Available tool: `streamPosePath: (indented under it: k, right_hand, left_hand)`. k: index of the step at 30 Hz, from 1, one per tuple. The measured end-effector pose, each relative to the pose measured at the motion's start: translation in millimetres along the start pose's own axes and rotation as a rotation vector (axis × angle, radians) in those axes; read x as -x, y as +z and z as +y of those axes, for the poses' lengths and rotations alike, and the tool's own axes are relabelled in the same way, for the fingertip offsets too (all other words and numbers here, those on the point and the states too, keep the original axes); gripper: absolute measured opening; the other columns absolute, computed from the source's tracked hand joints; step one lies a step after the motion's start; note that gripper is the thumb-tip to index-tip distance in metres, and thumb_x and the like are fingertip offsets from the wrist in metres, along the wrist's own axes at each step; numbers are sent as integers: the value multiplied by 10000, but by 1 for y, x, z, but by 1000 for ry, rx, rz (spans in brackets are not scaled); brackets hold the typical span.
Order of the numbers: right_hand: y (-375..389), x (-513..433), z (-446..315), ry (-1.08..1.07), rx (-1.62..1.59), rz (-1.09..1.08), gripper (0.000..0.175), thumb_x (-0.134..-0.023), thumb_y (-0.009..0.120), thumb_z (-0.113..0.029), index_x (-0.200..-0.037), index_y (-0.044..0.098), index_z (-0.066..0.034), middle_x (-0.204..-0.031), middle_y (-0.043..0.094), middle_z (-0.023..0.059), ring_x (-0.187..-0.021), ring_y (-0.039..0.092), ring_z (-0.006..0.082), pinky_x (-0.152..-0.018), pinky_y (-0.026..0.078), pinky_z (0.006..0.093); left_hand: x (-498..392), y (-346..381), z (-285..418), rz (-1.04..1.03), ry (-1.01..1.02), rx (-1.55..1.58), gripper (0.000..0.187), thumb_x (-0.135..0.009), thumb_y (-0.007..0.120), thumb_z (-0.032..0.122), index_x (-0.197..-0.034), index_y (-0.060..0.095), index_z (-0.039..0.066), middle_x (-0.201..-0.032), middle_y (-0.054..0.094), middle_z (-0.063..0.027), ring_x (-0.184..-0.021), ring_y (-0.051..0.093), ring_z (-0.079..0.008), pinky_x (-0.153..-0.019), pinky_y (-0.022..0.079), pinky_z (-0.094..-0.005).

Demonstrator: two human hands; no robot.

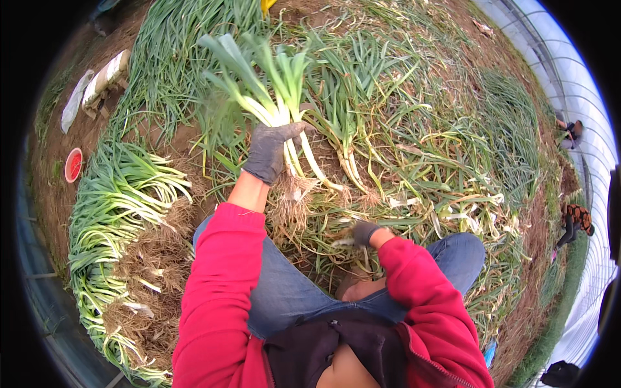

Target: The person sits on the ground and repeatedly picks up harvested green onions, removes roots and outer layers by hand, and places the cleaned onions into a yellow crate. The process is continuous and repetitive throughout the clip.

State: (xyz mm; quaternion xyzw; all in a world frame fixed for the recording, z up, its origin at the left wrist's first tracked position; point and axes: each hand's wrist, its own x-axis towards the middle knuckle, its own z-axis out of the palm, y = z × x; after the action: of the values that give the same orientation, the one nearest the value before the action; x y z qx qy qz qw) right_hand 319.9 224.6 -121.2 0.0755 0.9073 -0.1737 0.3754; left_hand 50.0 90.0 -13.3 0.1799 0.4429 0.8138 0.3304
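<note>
My left hand (271, 148), in a dark glove, grips a small bunch of leeks (279, 114) by their pale stems. Their green leaves fan out above the hand, and the stringy roots hang below it. Low between my knees is my right hand (366, 234), also gloved and blurred, over stripped leaves; some pale leaf matter is at its fingers, but whether it holds this is unclear. More leeks with roots (350, 157) lie on the ground just right of the bunch. Loose leaves and peelings (412, 194) cover the soil around them.
Rows of leeks (131, 203) with matted roots lie at my left. A big heap of leeks (170, 63) lies at the upper left, near a low padded stool (107, 80), a plastic bag (76, 102) and a red-filled tub (73, 165). People (577, 218) are at the far right, beside the greenhouse wall (577, 82).
</note>
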Motion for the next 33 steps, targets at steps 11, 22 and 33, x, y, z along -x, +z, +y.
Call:
streamPosePath:
  k: [11,22,33]
  right_hand:
    - [-127,58,-39,-287,-103,1310,359,-750,696,-130,-1094,606,-83,-951,618,103,-890,578,272,-784,446,357]
    - [-158,97,-9,-546,-2019,1317,239,-936,494,-151,-923,597,64,-838,656,122,-672,614,167,-630,506,278]
    - [-171,142,135,-458,-2178,1784,196,-902,555,-179,-898,597,13,-688,612,65,-570,572,125,-496,485,270]
  left_hand:
    - [-6,49,-10,212,-182,241,227,-836,566,9,-1047,557,-73,-869,635,-143,-637,588,-151,-568,518,-255]
    - [-17,127,-6,406,-228,534,164,-866,466,52,-1000,509,-32,-892,587,-132,-823,587,-284,-829,486,-466]
    - [-69,165,105,-17,55,-40,231,-868,526,114,-1050,528,-27,-942,610,-151,-855,593,-265,-811,498,-421]
